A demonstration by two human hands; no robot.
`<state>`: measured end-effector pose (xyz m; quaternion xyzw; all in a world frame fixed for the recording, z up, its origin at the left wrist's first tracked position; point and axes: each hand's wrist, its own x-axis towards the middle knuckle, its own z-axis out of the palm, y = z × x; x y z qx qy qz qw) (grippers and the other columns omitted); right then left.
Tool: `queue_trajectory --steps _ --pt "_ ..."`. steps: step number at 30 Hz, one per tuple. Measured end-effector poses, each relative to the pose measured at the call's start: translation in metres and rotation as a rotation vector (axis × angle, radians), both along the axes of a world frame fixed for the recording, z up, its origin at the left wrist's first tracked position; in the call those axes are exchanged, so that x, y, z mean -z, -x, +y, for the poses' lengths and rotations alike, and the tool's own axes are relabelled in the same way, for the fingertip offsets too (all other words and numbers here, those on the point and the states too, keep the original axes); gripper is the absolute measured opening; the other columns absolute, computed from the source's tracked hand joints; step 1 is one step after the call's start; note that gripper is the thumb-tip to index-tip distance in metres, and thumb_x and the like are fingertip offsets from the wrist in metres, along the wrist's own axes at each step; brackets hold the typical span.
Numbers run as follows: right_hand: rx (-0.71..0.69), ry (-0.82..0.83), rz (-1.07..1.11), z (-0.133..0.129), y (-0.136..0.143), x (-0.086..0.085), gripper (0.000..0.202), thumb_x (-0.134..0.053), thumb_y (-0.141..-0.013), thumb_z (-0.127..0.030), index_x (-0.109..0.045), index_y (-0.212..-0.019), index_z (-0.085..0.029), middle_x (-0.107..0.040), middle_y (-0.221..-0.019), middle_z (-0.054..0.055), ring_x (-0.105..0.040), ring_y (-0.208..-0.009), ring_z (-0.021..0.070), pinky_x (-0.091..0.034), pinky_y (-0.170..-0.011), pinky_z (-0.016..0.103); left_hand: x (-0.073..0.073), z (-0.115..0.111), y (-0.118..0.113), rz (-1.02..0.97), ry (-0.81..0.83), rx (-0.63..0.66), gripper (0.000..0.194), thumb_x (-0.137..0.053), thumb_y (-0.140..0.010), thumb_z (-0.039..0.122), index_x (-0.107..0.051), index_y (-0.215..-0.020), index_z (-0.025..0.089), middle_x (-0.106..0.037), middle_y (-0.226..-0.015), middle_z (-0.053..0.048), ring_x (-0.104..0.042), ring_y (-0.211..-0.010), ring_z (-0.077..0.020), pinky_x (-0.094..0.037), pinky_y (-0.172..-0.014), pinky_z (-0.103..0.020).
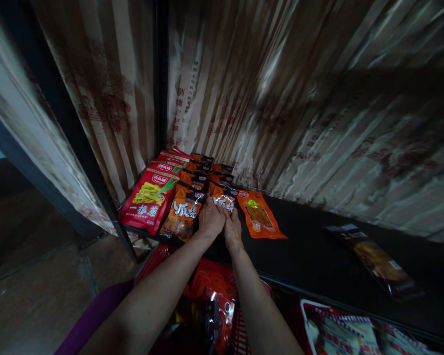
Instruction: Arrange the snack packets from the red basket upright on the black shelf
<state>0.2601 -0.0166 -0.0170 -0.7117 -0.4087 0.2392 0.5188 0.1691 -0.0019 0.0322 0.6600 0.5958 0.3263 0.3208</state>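
My left hand (pixel 211 217) and my right hand (pixel 232 229) meet at the lower part of an orange-and-black snack bag (pixel 222 194), closed on its two sides. It is the front bag of a row on a black shelf. Left of my left hand lies another orange-and-black snack bag (pixel 185 209), the front of a second row. Red snack bags (pixel 148 199) with a picture of yellow sticks are stacked farther left. Close by on the right, a flat orange packet (pixel 261 214) lies on the shelf. My palms and some fingertips are hidden.
The black shelf (pixel 299 246) runs to the right, with a dark brown packet (pixel 377 261) on it. Below its front edge stand a red basket (pixel 240 325) with red packages and a white-rimmed container (pixel 305 320) of pale packets. Printed sheeting (pixel 281 98) hangs behind; a dark post (pixel 70 113) rises at left.
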Motion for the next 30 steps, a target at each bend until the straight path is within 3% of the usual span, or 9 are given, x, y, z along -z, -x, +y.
queue_trajectory --steps 4,11,16,20,25,30 --pt "0.065 0.062 0.005 -0.001 0.003 -0.003 0.057 -0.05 -0.075 -0.06 -0.056 -0.119 -0.024 -0.069 -0.109 0.007 -0.061 -0.102 0.0249 -0.042 -0.09 0.035 0.002 0.0 0.001 0.0 -0.008 0.02 0.058 -0.035 -0.089 0.023 -0.028 -0.141 -0.001 -0.061 -0.122 -0.023 -0.058 -0.115 -0.0261 -0.044 -0.097 -0.033" --pt "0.021 0.049 0.012 -0.004 0.004 -0.005 0.056 -0.051 -0.074 -0.06 -0.057 -0.116 -0.024 -0.068 -0.11 0.007 -0.061 -0.1 0.025 -0.042 -0.089 0.036 0.007 -0.002 0.002 -0.059 -0.019 0.018 0.06 -0.038 -0.087 0.021 -0.027 -0.141 -0.003 -0.056 -0.128 -0.024 -0.054 -0.12 -0.0265 -0.041 -0.101 -0.034" --pt "0.008 0.049 0.007 -0.007 0.005 -0.01 0.059 -0.052 -0.074 -0.06 -0.057 -0.117 -0.022 -0.066 -0.113 0.009 -0.059 -0.104 0.0258 -0.04 -0.092 0.037 0.007 -0.008 0.003 -0.05 -0.106 0.031 0.06 -0.038 -0.086 0.02 -0.027 -0.141 -0.004 -0.047 -0.136 -0.026 -0.046 -0.128 -0.0275 -0.037 -0.107 -0.037" --pt "-0.004 0.061 -0.049 -0.01 0.009 -0.018 0.065 -0.048 -0.076 -0.059 -0.052 -0.124 -0.015 -0.062 -0.121 0.015 -0.056 -0.111 0.0284 -0.039 -0.096 0.04 0.009 -0.022 0.01 -0.014 -0.266 0.113 0.06 -0.037 -0.084 0.015 -0.026 -0.142 0.001 -0.034 -0.146 -0.024 -0.03 -0.138 -0.028 -0.029 -0.113 -0.045" --pt "0.03 0.064 -0.089 -0.008 0.015 -0.025 0.063 -0.048 -0.078 -0.054 -0.051 -0.126 -0.015 -0.06 -0.123 0.015 -0.055 -0.113 0.0285 -0.038 -0.098 0.04 0.028 -0.056 0.031 0.053 -0.416 0.356 0.062 -0.036 -0.083 0.014 -0.025 -0.142 0.0 -0.023 -0.152 -0.021 -0.012 -0.143 -0.0278 -0.02 -0.117 -0.049" --pt "0.072 0.053 -0.053 -0.002 0.021 -0.021 0.057 -0.05 -0.078 -0.054 -0.054 -0.123 -0.018 -0.063 -0.119 0.012 -0.058 -0.109 0.0263 -0.04 -0.097 0.037 0.054 -0.083 0.05 0.174 -0.442 0.415 0.063 -0.037 -0.078 0.007 -0.03 -0.14 -0.002 -0.021 -0.152 -0.023 -0.006 -0.144 -0.0296 -0.022 -0.115 -0.054"
